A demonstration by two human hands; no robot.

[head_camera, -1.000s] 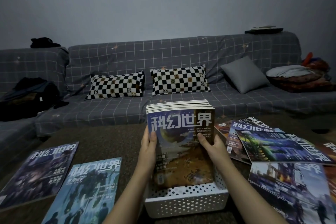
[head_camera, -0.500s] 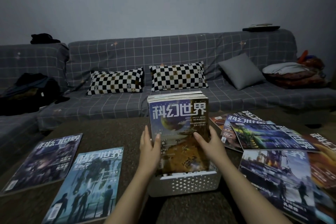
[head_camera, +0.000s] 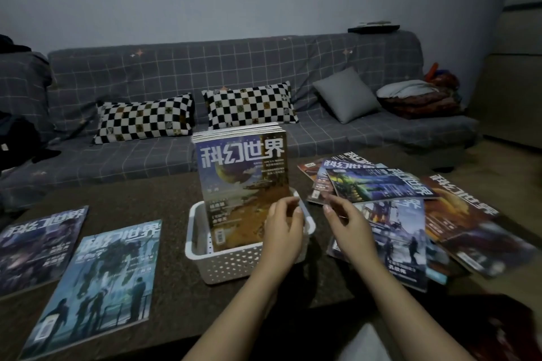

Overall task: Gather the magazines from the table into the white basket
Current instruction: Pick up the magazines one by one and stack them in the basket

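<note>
A white perforated basket (head_camera: 231, 265) stands mid-table with a stack of magazines (head_camera: 243, 173) upright inside it, leaning toward its far right side. My left hand (head_camera: 283, 233) hovers over the basket's right rim with loosely curled fingers and holds nothing. To its right, my right hand (head_camera: 349, 227) is just above a spread pile of magazines (head_camera: 390, 187), fingers relaxed and also empty. Two more magazines, a dark one (head_camera: 38, 246) and a blue one (head_camera: 108, 278), lie flat on the left of the table.
The dark table (head_camera: 170, 208) runs up to a grey checked sofa (head_camera: 264, 67) with two chequered cushions and a grey one. Clothes lie at the sofa's right end, a dark bag at its left. The right-hand magazines overlap and reach the table's right edge.
Both hands have let go of the magazine stack, which now stands in the basket. They shifted right, the right hand out over the pile on the right. The view has tilted and moved closer.
</note>
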